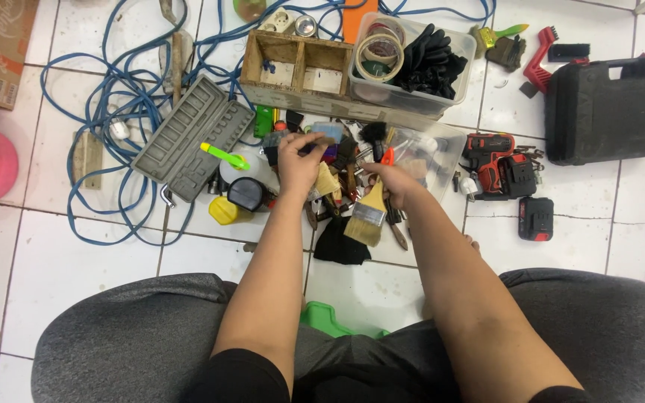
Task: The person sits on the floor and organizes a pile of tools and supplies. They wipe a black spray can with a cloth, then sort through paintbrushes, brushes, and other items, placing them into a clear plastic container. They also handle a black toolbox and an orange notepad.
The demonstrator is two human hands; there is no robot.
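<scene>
Below the wooden divided box [298, 71], on white tile, both hands work over a tool pile. Right hand [391, 181] closed around a flat paintbrush [367, 216], bristles toward the body. Left hand [298, 159] pinches a small dark item, kind unclear. Grey socket tray [192, 136] left of box; red cordless drill [496, 164] lower right.

1 head camera looks steeply down; close over floor clutter.

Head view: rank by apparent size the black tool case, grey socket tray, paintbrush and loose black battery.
1. black tool case
2. grey socket tray
3. paintbrush, held in the right hand, nearer the camera, so unsure
4. loose black battery
</scene>
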